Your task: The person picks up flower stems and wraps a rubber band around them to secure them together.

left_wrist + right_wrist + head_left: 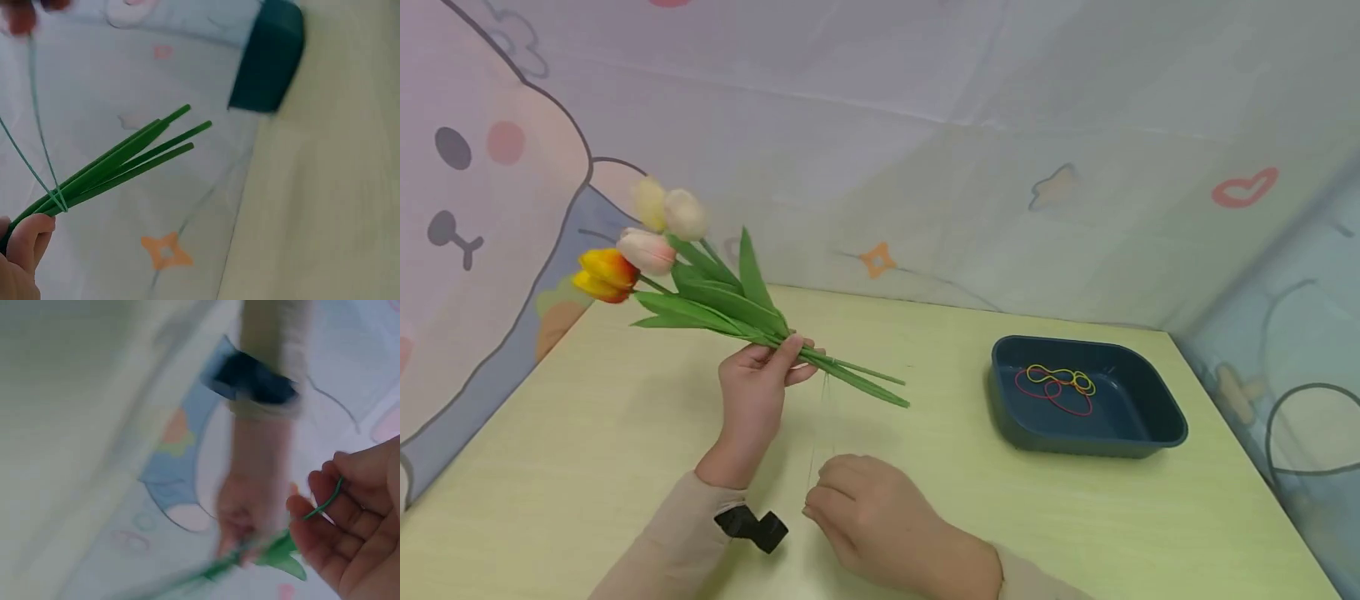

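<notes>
Several artificial tulips [730, 304], with yellow-red, pink-white and pale heads, lie slanted above the table in my left hand [756, 387], their heads to the upper left. Its thumb and fingers pinch the green stems [865, 386] just below the leaves. A thin green rubber band [39, 119] loops around the stems beside the left thumb and stretches toward my right hand [880, 517]. In the right wrist view, the band crosses the curved fingers [322, 547] of that hand, which holds it taut, nearer to me and lower than the stems.
A dark blue tray [1090, 446] stands on the right of the pale table [925, 467], with yellow and red rubber bands [1078, 414] inside. A printed cloth backdrop [880, 167] rises behind the table. A black strap [748, 527] sits on the left sleeve.
</notes>
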A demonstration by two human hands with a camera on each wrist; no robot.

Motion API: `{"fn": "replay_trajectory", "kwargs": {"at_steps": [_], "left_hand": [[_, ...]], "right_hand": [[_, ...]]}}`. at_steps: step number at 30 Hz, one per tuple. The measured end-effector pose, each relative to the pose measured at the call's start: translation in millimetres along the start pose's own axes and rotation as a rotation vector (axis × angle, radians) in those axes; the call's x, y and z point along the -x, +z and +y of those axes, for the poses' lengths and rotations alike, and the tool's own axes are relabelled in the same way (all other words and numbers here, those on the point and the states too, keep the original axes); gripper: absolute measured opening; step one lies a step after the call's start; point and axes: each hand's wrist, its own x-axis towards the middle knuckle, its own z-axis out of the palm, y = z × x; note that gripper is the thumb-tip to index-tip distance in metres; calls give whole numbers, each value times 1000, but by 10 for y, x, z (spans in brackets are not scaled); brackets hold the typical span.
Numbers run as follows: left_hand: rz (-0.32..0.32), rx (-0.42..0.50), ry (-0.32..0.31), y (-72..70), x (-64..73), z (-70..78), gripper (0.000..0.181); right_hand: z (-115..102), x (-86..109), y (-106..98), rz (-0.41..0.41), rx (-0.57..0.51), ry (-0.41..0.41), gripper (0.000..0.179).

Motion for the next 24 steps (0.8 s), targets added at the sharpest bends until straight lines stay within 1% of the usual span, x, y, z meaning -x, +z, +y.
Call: {"fn": "replay_trajectory", "kwargs": {"at_steps": [1, 2, 3, 4, 6, 7, 9, 10, 12, 13, 15, 16, 17, 18, 19, 20, 21, 22, 23, 24], "left_hand": [[-9, -86, 48, -16, -12, -33, 14], [-23, -151, 80, -30, -28, -58, 16], [-44, -203, 91, -38, -38, -69, 18], [-74, -230, 81, -47, -50, -75, 20], [-160, -260, 32, -62, -60, -51, 21], [-213, -265, -1, -71, -63, -28, 22], [-345, -267, -61, -93, -62, 30, 22], [-423, -253, -84, -116, -61, 60, 21], [-597, -179, -128, -161, -57, 117, 14], [-687, -120, -146, -180, -56, 143, 12], [-852, 35, -175, -212, -56, 181, 13], [-920, 121, -191, -221, -56, 197, 15], [-969, 197, -206, -225, -53, 212, 17], [-999, 260, -213, -224, -49, 227, 17], [-1003, 316, -221, -219, -41, 241, 17], [-983, 363, -230, -212, -31, 253, 16], [-943, 401, -242, -201, -17, 266, 15], [-882, 430, -252, -188, -4, 275, 15], [-806, 454, -258, -175, 9, 281, 15], [-719, 465, -255, -159, 21, 283, 15]], "right_hand": [[30, -38, -77, 27, -13, -27, 18], [73, -79, -167, 51, -35, -34, 21], [134, -119, -257, 79, -66, -36, 23], [212, -152, -346, 109, -117, -32, 24], [400, -204, -513, 157, -233, -6, 26], [500, -221, -583, 174, -303, 21, 27], [692, -232, -683, 194, -439, 81, 29], [780, -228, -709, 198, -495, 101, 30], [921, -199, -717, 194, -556, 129, 32], [971, -173, -699, 183, -574, 136, 32], [1029, -108, -626, 133, -575, 126, 31], [1038, -74, -573, 99, -570, 116, 30], [1034, -41, -513, 63, -560, 106, 29], [1019, -11, -446, 22, -550, 101, 27], [997, 16, -373, -14, -545, 95, 24], [966, 42, -295, -43, -540, 94, 20], [924, 62, -214, -60, -544, 97, 16], [874, 82, -136, -72, -555, 110, 12], [806, 92, -61, -65, -557, 129, 10], [728, 98, 13, -57, -537, 143, 8]]}}
